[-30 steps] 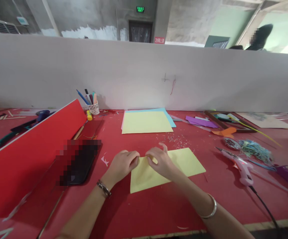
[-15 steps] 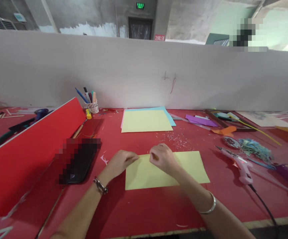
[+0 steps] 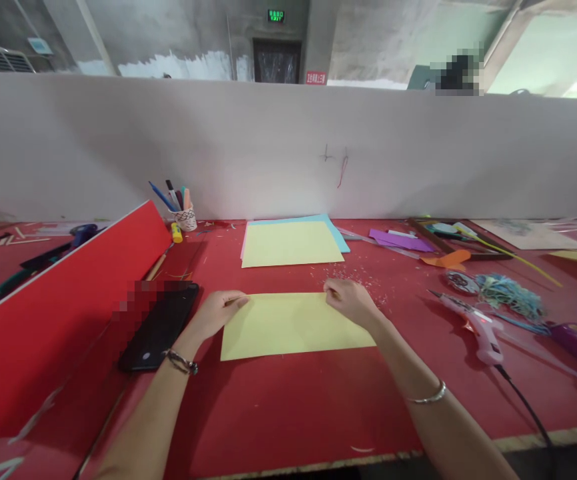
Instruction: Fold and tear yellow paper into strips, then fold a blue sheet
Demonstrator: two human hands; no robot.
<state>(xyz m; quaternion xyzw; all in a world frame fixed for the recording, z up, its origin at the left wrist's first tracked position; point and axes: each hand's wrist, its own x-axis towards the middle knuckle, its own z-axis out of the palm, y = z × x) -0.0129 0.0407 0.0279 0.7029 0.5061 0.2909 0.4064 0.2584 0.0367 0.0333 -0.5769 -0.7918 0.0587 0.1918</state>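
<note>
A sheet of yellow paper [image 3: 288, 325] lies before me on the red table, its far edge between my hands. My left hand [image 3: 217, 312] pinches that sheet at its far left corner, thumb against fingers. Further right along the same edge, my right hand [image 3: 351, 301] is closed on the paper, its fingers curled and partly hidden; the forearm covers the sheet's right end. Beyond the hands rests a stack of paper, a yellow sheet [image 3: 292, 244] on top with blue paper [image 3: 337, 231] and a strip of pink showing beneath.
To the left stand a red board [image 3: 68, 320], a black phone [image 3: 163, 327] and a cup of pens [image 3: 185, 217]. A pink glue gun [image 3: 483, 337] with its cord, a tangle of blue-green yarn [image 3: 511, 297] and a brown frame [image 3: 483, 248] lie right. A white partition [image 3: 248, 147] rises behind.
The yellow sheet has shifted left and away from me. My hands have moved apart along its far edge, the left to its corner and the right further right.
</note>
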